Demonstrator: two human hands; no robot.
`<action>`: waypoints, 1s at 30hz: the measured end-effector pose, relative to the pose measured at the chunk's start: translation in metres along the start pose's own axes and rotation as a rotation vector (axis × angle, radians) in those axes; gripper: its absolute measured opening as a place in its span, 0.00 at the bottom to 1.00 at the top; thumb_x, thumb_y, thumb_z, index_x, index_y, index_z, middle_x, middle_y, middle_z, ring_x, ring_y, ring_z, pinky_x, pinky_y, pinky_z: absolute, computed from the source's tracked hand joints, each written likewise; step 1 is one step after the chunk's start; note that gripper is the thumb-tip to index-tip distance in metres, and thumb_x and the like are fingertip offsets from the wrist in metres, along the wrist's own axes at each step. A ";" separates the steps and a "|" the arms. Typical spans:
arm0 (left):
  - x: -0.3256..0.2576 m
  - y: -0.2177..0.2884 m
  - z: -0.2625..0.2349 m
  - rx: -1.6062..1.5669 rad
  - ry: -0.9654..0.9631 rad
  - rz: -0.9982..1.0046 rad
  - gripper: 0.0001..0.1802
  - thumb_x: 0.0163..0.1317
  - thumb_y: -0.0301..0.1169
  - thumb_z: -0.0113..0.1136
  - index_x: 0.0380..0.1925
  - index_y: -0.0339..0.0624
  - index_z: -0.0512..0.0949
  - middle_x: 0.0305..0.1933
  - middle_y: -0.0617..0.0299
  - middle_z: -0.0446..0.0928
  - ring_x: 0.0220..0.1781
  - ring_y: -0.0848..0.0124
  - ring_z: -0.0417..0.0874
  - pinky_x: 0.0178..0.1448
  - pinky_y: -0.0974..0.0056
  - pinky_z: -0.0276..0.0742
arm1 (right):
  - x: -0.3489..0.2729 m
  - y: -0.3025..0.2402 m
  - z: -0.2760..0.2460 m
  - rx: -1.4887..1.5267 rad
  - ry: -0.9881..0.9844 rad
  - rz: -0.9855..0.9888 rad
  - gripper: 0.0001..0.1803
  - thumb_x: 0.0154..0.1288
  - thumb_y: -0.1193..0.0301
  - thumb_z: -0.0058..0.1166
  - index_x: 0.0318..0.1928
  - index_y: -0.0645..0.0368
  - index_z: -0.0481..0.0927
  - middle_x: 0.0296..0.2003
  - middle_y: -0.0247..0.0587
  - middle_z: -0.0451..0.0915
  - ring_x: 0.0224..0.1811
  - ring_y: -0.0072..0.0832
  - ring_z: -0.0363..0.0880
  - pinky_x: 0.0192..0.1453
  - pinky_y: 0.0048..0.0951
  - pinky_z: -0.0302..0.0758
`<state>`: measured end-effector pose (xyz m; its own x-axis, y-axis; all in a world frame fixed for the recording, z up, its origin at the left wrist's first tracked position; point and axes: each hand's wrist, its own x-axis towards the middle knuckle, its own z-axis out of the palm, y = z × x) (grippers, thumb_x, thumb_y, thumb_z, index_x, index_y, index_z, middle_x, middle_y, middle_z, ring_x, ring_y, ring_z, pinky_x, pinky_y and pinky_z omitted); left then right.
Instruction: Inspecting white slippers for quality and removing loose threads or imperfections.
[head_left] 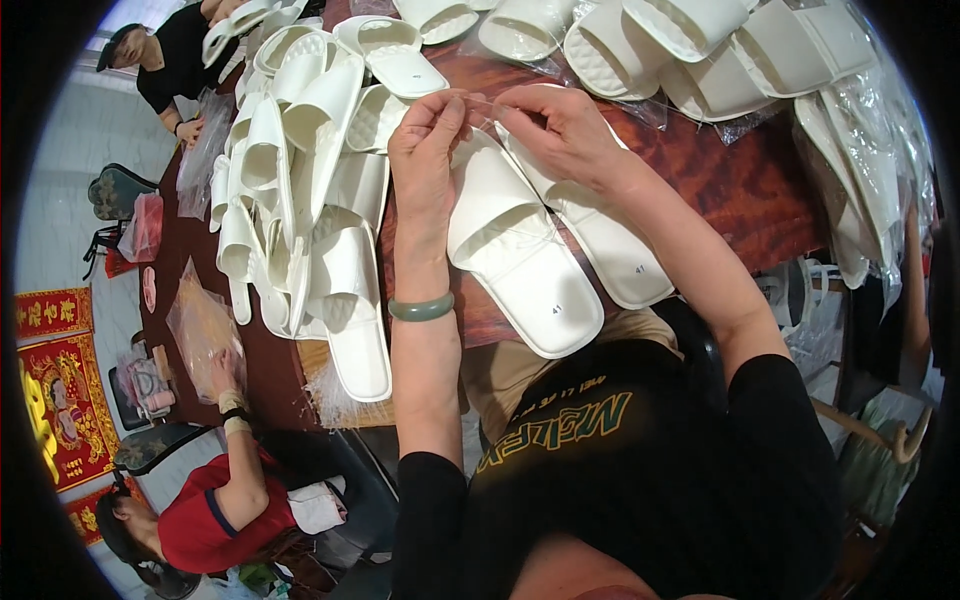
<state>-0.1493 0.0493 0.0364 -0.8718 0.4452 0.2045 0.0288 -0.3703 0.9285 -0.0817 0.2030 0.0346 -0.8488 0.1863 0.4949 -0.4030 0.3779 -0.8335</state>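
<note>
My left hand (425,140) and my right hand (560,130) are raised together over a pair of white slippers (525,260) lying side by side on the dark red table (740,190). Fingertips of both hands pinch a thin clear plastic strand (482,103) stretched between them, just above the slippers' toe ends. A green bangle (421,308) circles my left wrist. The nearer slipper (610,240) lies partly under my right forearm.
A heap of white slippers (300,180) lies to the left, more in clear bags (700,50) along the far edge. A person in red (215,500) handles a clear bag (200,325) at lower left. Another person in black (165,60) sits at upper left.
</note>
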 end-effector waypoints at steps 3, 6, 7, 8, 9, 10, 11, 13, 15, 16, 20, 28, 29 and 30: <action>0.000 0.000 0.000 -0.010 -0.010 -0.027 0.09 0.63 0.28 0.55 0.41 0.35 0.76 0.38 0.59 0.80 0.35 0.78 0.77 0.42 0.74 0.72 | 0.001 0.001 -0.001 -0.101 -0.118 0.045 0.09 0.63 0.74 0.51 0.38 0.68 0.79 0.32 0.42 0.81 0.32 0.21 0.76 0.36 0.23 0.72; 0.000 0.001 -0.002 -0.022 -0.013 -0.037 0.09 0.64 0.28 0.55 0.40 0.35 0.76 0.38 0.60 0.80 0.36 0.77 0.77 0.43 0.73 0.72 | 0.001 0.002 -0.001 -0.089 -0.086 0.009 0.09 0.62 0.74 0.51 0.38 0.68 0.79 0.30 0.42 0.80 0.32 0.22 0.76 0.36 0.23 0.72; 0.000 0.001 -0.002 -0.019 -0.015 -0.043 0.09 0.63 0.28 0.56 0.40 0.35 0.77 0.38 0.61 0.80 0.37 0.77 0.77 0.43 0.73 0.72 | 0.001 0.002 -0.001 -0.110 -0.083 0.013 0.09 0.62 0.74 0.50 0.38 0.68 0.79 0.30 0.42 0.80 0.31 0.23 0.76 0.36 0.23 0.72; 0.000 0.000 -0.003 -0.013 -0.013 -0.054 0.09 0.63 0.28 0.56 0.40 0.35 0.77 0.38 0.61 0.80 0.37 0.77 0.77 0.43 0.73 0.72 | 0.001 0.002 -0.001 -0.126 -0.084 0.027 0.10 0.63 0.74 0.50 0.38 0.68 0.79 0.29 0.42 0.80 0.31 0.23 0.76 0.36 0.23 0.72; 0.000 0.000 -0.003 -0.015 -0.019 -0.049 0.09 0.63 0.28 0.56 0.40 0.35 0.77 0.38 0.61 0.80 0.37 0.77 0.77 0.43 0.73 0.72 | 0.001 0.002 -0.001 -0.130 -0.079 0.017 0.10 0.63 0.74 0.50 0.38 0.68 0.79 0.29 0.42 0.80 0.31 0.23 0.76 0.36 0.23 0.72; 0.000 0.000 -0.004 -0.014 -0.026 -0.052 0.08 0.63 0.28 0.56 0.40 0.36 0.77 0.38 0.61 0.80 0.37 0.77 0.78 0.43 0.73 0.72 | 0.001 0.002 -0.001 -0.115 -0.086 0.031 0.10 0.62 0.73 0.50 0.38 0.68 0.79 0.29 0.43 0.80 0.31 0.23 0.76 0.37 0.24 0.72; 0.000 0.000 -0.004 -0.003 -0.020 -0.067 0.08 0.63 0.28 0.56 0.40 0.36 0.77 0.38 0.61 0.80 0.38 0.77 0.78 0.44 0.73 0.72 | 0.001 0.002 -0.001 -0.099 -0.093 0.046 0.10 0.62 0.73 0.50 0.38 0.68 0.79 0.30 0.43 0.80 0.32 0.24 0.77 0.37 0.24 0.73; 0.000 0.000 -0.004 -0.009 -0.038 -0.058 0.08 0.63 0.28 0.57 0.39 0.36 0.77 0.38 0.61 0.80 0.38 0.77 0.78 0.44 0.73 0.72 | 0.001 0.001 -0.001 -0.108 -0.087 0.034 0.10 0.62 0.73 0.50 0.39 0.68 0.79 0.30 0.43 0.80 0.32 0.24 0.77 0.37 0.24 0.73; -0.001 0.000 -0.004 -0.006 -0.041 -0.062 0.08 0.62 0.28 0.57 0.39 0.35 0.77 0.38 0.61 0.80 0.37 0.77 0.78 0.44 0.73 0.72 | 0.001 0.001 -0.001 -0.116 -0.082 0.022 0.10 0.63 0.73 0.50 0.39 0.68 0.79 0.30 0.43 0.81 0.32 0.24 0.77 0.37 0.24 0.73; -0.001 0.000 -0.004 -0.009 -0.039 -0.059 0.08 0.62 0.27 0.57 0.39 0.35 0.77 0.38 0.61 0.80 0.37 0.77 0.78 0.44 0.73 0.72 | 0.001 0.001 -0.001 -0.120 -0.084 0.019 0.10 0.63 0.73 0.50 0.39 0.68 0.79 0.30 0.43 0.81 0.31 0.24 0.77 0.37 0.24 0.73; -0.001 0.000 -0.004 -0.018 -0.022 -0.061 0.08 0.62 0.27 0.57 0.39 0.35 0.77 0.37 0.61 0.80 0.37 0.77 0.78 0.43 0.73 0.72 | 0.001 0.001 -0.001 -0.138 -0.088 0.029 0.10 0.62 0.73 0.51 0.39 0.68 0.79 0.30 0.43 0.81 0.31 0.24 0.77 0.37 0.24 0.73; -0.001 0.000 -0.003 -0.019 0.000 -0.082 0.09 0.61 0.26 0.58 0.39 0.34 0.78 0.36 0.60 0.81 0.34 0.78 0.78 0.40 0.76 0.71 | 0.002 0.003 0.004 -0.100 0.023 -0.056 0.11 0.58 0.67 0.51 0.33 0.61 0.82 0.23 0.46 0.79 0.24 0.35 0.78 0.30 0.31 0.72; -0.001 0.000 -0.003 -0.030 0.005 -0.078 0.09 0.61 0.26 0.58 0.39 0.33 0.78 0.35 0.59 0.81 0.33 0.79 0.78 0.38 0.77 0.70 | 0.002 0.003 0.004 -0.101 0.019 -0.058 0.11 0.58 0.67 0.51 0.33 0.61 0.82 0.23 0.46 0.79 0.24 0.35 0.77 0.30 0.31 0.72; -0.001 0.000 -0.003 -0.030 0.005 -0.079 0.09 0.61 0.26 0.58 0.39 0.33 0.78 0.35 0.59 0.81 0.33 0.79 0.78 0.38 0.77 0.70 | 0.002 0.003 0.003 -0.104 0.025 -0.063 0.11 0.58 0.67 0.51 0.33 0.61 0.82 0.23 0.46 0.79 0.24 0.35 0.77 0.30 0.31 0.72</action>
<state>-0.1498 0.0467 0.0356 -0.8734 0.4694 0.1296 -0.0546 -0.3588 0.9318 -0.0857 0.2016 0.0318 -0.8136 0.1815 0.5524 -0.4164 0.4811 -0.7715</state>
